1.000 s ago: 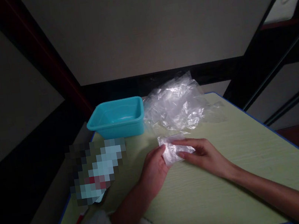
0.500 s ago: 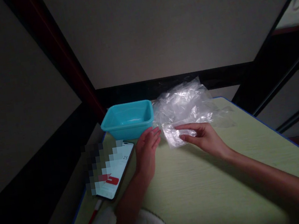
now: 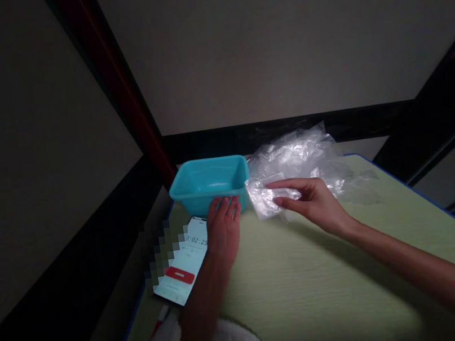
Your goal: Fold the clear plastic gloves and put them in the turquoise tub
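Your right hand (image 3: 323,210) pinches the packet (image 3: 262,196), a small folded piece of clear plastic, between thumb and fingertips, the grip nearly closed; the packet sticks out to the left of those fingers, raised above the table (image 3: 295,280). Your left hand (image 3: 224,231) is open and holds nothing, palm down, its fingers stretched out side by side. Its fingertips are at the front wall of the blue basin (image 3: 198,204), which sits just beyond that hand; you cannot tell from here whether they press on it. Right behind your right hand and the packet lies the loose heap of clear plastic (image 3: 293,152), beside the basin. Left of your left hand is the phone (image 3: 181,263), its screen lit, its right side partly covered by your forearm.
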The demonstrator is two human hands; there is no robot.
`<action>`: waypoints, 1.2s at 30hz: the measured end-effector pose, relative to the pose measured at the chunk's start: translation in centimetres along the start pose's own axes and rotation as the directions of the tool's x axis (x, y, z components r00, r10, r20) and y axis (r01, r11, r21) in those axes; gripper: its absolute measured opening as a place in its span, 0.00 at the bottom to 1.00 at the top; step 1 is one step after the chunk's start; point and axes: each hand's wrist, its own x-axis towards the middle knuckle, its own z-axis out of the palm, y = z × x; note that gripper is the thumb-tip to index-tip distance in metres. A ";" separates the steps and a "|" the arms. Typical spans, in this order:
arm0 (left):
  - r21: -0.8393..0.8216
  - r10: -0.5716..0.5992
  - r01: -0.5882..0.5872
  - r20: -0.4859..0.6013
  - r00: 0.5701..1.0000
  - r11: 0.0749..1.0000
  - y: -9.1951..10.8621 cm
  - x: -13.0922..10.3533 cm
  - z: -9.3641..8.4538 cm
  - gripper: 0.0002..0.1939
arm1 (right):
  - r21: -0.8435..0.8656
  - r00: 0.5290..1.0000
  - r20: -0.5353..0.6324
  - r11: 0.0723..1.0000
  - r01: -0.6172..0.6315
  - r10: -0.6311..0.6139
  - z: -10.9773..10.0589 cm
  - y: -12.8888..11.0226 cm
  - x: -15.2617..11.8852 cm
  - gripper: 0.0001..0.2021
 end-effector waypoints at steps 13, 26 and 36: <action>0.014 0.029 -0.028 -0.113 0.993 1.000 -0.3 -1.3 0.7 0.08 | 0.024 0.985 0.141 0.995 0.093 -0.096 1.9 -1.6 6.2 0.18; 0.014 0.075 -0.074 -0.179 0.981 0.997 -0.9 -1.8 0.4 0.05 | -0.345 0.929 0.365 0.935 0.079 0.056 8.3 -0.9 12.2 0.15; 0.033 0.117 -0.113 -0.238 0.964 0.993 -1.6 -1.7 -0.1 0.10 | -0.508 0.815 0.489 0.861 -0.022 0.310 11.9 -0.6 13.3 0.15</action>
